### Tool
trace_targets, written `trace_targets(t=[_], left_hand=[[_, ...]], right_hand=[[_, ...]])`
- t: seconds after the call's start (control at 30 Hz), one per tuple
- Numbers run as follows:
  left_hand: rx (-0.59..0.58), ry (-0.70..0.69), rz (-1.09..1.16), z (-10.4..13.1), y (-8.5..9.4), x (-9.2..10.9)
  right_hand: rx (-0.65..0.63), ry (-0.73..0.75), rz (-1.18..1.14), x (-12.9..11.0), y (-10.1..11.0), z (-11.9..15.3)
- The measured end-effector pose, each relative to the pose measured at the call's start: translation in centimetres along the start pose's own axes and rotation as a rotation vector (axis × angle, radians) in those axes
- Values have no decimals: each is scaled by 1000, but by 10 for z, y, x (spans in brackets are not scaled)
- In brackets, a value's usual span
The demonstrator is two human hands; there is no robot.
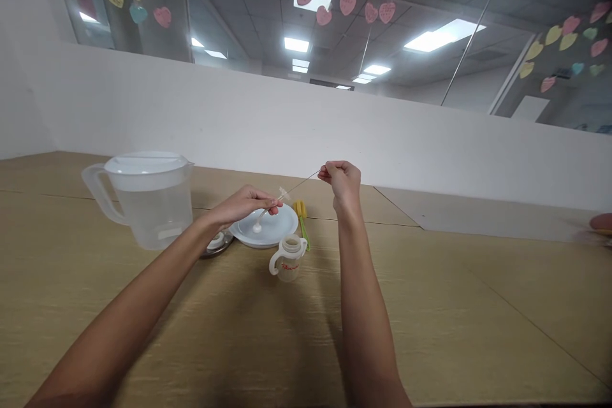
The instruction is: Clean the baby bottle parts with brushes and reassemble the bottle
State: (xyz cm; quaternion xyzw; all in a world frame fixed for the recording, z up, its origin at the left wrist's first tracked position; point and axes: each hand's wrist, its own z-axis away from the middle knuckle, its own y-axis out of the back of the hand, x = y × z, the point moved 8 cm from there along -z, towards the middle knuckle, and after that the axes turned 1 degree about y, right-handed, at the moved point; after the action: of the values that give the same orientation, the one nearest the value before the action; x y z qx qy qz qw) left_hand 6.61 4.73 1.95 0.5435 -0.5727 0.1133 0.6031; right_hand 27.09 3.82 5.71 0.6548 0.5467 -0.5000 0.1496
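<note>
Over the pale bowl [243, 239], my left hand [251, 201] is closed on a soft white straw with a round weighted end [257, 227] that hangs down. A clear flared piece [283, 194] sits at the straw's upper end. My right hand [342, 178], higher and to the right, pinches a thin wire [306, 180] that runs down to that upper end; it looks like a straw brush, but its bristles cannot be made out. Below the hands a lidless sippy bottle [288, 264] with two white handles and red lettering stands upright on the table.
A lidded clear pitcher [155, 204] stands at the left. Beside the bowl, a metal dish [222, 248] carries a white cap [216, 241], partly behind my left forearm. A yellow sponge brush [301, 210] with green handle lies right of the bowl. A blurred hand [601, 223] shows at the right edge.
</note>
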Motion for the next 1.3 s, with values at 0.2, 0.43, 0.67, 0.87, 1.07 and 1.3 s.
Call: trace_targets(t=[0.2, 0.43, 0.67, 0.87, 1.07, 1.3], left_hand=[[-8, 10, 9, 1, 0, 1], [-17, 14, -23, -2, 6, -13], [88, 20, -75, -14, 20, -45], [151, -22, -199, -20, 25, -54], [152, 8, -404, -23, 25, -67], [112, 38, -630, -23, 22, -74]], right_hand=[[36, 5, -50, -3, 9, -3], [291, 142, -25, -17, 51, -10], [407, 119, -22, -17, 84, -15], [361, 66, -2, -13, 76, -15], [340, 51, 43, -10, 80, -17], [300, 52, 65, -9, 75, -18]])
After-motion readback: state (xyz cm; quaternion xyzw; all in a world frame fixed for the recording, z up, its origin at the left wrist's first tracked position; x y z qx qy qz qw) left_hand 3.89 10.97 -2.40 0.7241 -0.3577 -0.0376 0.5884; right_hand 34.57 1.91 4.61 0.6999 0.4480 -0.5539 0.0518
